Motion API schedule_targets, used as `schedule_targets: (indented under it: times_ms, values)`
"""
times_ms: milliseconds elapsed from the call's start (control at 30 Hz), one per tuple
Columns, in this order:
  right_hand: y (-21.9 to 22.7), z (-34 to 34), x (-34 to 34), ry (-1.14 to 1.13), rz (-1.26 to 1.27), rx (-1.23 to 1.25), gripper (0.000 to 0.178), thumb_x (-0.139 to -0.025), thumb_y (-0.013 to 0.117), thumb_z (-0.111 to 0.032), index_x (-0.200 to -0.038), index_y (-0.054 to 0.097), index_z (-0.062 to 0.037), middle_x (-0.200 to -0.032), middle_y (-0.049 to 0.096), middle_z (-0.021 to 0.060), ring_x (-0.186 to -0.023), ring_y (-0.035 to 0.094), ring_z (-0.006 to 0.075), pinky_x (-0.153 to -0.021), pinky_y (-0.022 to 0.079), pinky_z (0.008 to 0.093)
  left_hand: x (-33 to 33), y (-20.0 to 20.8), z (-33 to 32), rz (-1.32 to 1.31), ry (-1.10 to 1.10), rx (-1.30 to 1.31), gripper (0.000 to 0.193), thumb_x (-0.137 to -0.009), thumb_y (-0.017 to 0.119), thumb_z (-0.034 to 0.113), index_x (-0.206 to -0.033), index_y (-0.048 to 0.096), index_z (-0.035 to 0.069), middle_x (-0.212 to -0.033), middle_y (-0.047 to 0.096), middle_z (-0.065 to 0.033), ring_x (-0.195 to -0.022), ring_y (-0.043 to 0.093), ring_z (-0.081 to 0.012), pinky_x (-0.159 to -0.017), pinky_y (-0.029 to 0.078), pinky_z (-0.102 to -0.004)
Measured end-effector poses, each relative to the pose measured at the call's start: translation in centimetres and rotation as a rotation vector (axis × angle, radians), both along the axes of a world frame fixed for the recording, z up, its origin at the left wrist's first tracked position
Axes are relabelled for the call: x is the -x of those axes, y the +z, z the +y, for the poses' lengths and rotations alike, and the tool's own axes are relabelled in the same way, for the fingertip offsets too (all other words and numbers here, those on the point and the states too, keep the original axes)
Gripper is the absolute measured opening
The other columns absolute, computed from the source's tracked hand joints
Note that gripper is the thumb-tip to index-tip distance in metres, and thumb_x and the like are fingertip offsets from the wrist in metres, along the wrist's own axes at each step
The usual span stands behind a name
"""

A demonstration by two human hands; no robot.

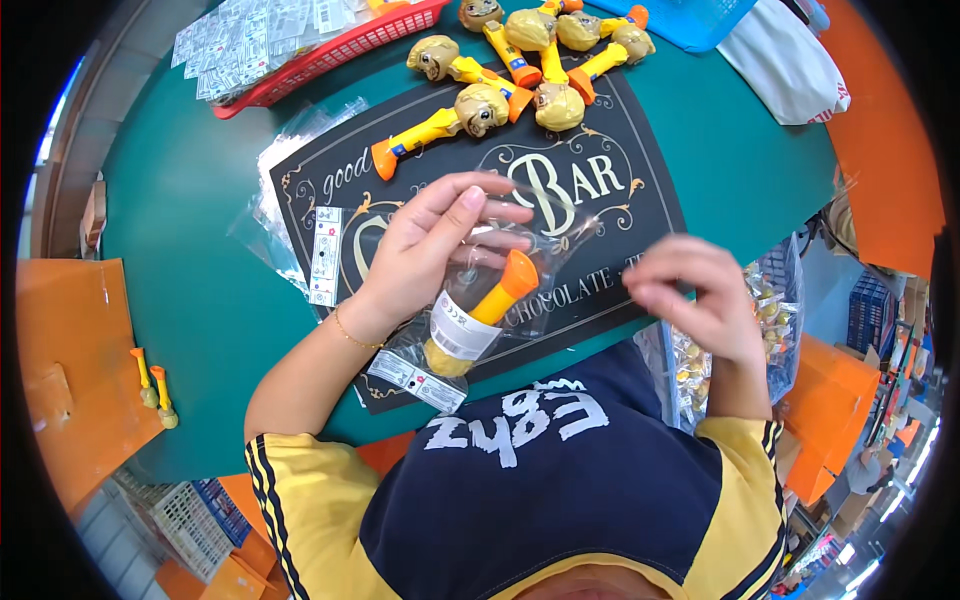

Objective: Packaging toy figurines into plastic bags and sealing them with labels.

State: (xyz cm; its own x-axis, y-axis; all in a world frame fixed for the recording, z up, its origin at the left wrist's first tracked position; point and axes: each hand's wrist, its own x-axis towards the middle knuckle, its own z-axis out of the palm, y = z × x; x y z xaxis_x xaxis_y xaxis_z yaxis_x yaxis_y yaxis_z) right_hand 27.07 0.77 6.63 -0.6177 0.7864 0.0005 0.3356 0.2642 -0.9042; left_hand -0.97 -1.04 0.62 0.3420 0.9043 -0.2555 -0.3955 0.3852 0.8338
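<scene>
My left hand (430, 240) grips a clear plastic bag (565, 235), its thumb pressed toward the fingers, which partly show through the film. Inside the bag lies a yellow tube-shaped toy (492, 303) with a flared orange end, tilted toward the upper right. A white printed label (462, 328) wraps around it and partly hides its golden head. My right hand (690, 290) hovers apart from the bag over the mat's right side, its fingers curled and slightly blurred; I see nothing in it. Below my left wrist lies a printed paper strip (415, 380).
A black lettered mat (655, 190) covers part of the green table (200, 200). Several golden-headed toys (483, 110) lie at its far edge. A red basket (350, 48) with flat clear packets stands far left, a blue tray (690, 20) far right. A bag of small toys (780, 310) sits near right.
</scene>
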Motion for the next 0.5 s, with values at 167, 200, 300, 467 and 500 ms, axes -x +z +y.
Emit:
schedule_targets:
  times_ms: [167,200,300,467,500]
  values:
    - [-0.1,4.2,3.2,0.118,0.015,-0.373,0.013,-0.074,0.071,0.000,-0.086,0.071,-0.0050,-0.106,0.064,0.0104,-0.101,0.058,0.0255,-0.090,0.045,0.0381,-0.3,0.3,-0.4,0.069,-0.058,-0.009,0.034,-0.104,0.036,0.023,-0.129,0.045,0.002,-0.117,0.061,-0.0190,-0.101,0.066,-0.0288,-0.079,0.057,-0.0313]
    - [-0.2,4.9,3.7,0.247,-0.044,-0.498,0.015,-0.072,0.073,-0.002,-0.086,0.072,-0.0071,-0.114,0.061,0.0107,-0.108,0.055,0.0273,-0.095,0.042,0.0402,-0.4,0.3,-0.5,0.065,-0.056,-0.006,0.034,-0.104,0.036,0.023,-0.129,0.045,0.002,-0.117,0.061,-0.0190,-0.101,0.066,-0.0288,-0.079,0.057,-0.0313]
    - [-1.4,5.9,5.0,0.390,-0.039,-0.427,0.019,-0.068,0.078,-0.009,-0.087,0.073,-0.0096,-0.122,0.058,0.0107,-0.116,0.051,0.0301,-0.097,0.040,0.0429,-0.5,0.2,-0.5,0.055,-0.025,-0.036,0.034,-0.102,0.043,0.026,-0.126,0.052,0.003,-0.115,0.063,-0.0142,-0.100,0.066,-0.0205,-0.075,0.057,-0.0276]
    - [-2.7,6.8,6.4,0.541,-0.010,-0.244,0.035,-0.060,0.084,-0.018,-0.093,0.074,-0.0126,-0.118,0.059,0.0107,-0.114,0.052,0.0307,-0.096,0.041,0.0422,-0.7,-0.4,-0.7,0.138,-0.016,-0.154,0.032,-0.101,0.045,0.023,-0.124,0.056,0.003,-0.117,0.062,-0.0107,-0.099,0.065,-0.0164,-0.070,0.057,-0.0246]
    - [-2.8,6.9,6.7,0.542,-0.009,-0.243,0.035,-0.060,0.084,-0.018,-0.093,0.074,-0.0126,-0.118,0.059,0.0107,-0.114,0.052,0.0307,-0.096,0.041,0.0422,-0.7,-0.3,-0.7,0.139,-0.015,-0.153,0.032,-0.101,0.045,0.023,-0.124,0.056,0.003,-0.117,0.062,-0.0107,-0.099,0.065,-0.0164,-0.070,0.057,-0.0246]
